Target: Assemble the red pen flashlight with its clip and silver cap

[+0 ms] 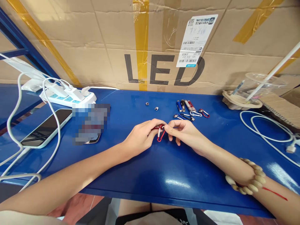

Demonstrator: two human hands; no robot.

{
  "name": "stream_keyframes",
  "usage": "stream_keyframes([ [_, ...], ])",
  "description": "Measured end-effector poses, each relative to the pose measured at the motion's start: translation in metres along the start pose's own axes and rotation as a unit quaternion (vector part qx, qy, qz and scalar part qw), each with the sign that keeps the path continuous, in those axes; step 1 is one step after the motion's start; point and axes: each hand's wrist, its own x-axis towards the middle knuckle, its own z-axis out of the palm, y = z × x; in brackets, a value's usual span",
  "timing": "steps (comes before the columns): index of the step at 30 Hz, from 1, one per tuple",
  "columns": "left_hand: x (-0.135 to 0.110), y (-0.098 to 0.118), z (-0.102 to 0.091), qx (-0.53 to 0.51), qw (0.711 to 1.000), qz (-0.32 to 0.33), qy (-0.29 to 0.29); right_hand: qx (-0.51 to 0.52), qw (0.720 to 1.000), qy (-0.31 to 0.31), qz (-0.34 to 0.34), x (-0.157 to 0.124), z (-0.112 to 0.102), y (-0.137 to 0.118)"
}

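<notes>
My left hand [142,136] and my right hand [185,132] meet over the middle of the blue table [145,175]. Both pinch a small red keychain flashlight with a red carabiner clip [160,132] that hangs between the fingertips. Behind my right hand lies a cluster of several small keychain flashlights [186,106] in blue, black and red, with carabiner clips [197,113] beside them. Two tiny metal parts [152,106] lie apart on the table farther back. A beaded bracelet [248,179] circles my right wrist.
A power strip [70,97] with white chargers and cables sits back left, a phone [47,128] face up near it, and a blurred item beside that. A clear plastic cup with a straw [255,86] and white cables [264,129] lie right. A cardboard box [150,43] marked LED walls the back.
</notes>
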Motion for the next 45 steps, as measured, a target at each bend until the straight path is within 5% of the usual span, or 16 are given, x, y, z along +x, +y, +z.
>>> stream_keyframes([
  [3,0.002,0.003,0.002,-0.034,0.999,-0.03,0.015,-0.083,0.986,0.083,-0.117,0.002,-0.003,0.0],
  [5,0.002,0.004,0.003,-0.06,0.997,-0.051,0.013,-0.146,0.953,0.125,-0.235,0.004,-0.009,0.0],
  [9,0.004,0.006,0.004,-0.125,0.989,-0.081,-0.024,-0.246,0.887,0.065,-0.385,0.006,-0.023,-0.001],
  [14,0.006,0.004,0.003,-0.187,0.974,-0.097,-0.09,-0.285,0.86,0.002,-0.424,0.007,-0.03,0.001],
  [22,0.003,0.003,0.002,-0.207,0.969,-0.082,-0.109,-0.382,0.819,0.007,-0.428,0.0,-0.027,-0.002],
  [33,0.0,0.001,0.003,-0.132,0.985,-0.058,-0.098,-0.284,0.898,0.018,-0.337,0.005,-0.017,0.009],
  [41,-0.004,0.0,0.003,-0.069,0.994,-0.054,-0.071,-0.149,0.98,0.03,-0.124,-0.001,-0.001,-0.003],
  [45,-0.003,0.002,0.003,-0.067,0.995,-0.039,-0.064,-0.059,0.998,0.017,-0.024,-0.003,0.001,-0.003],
])
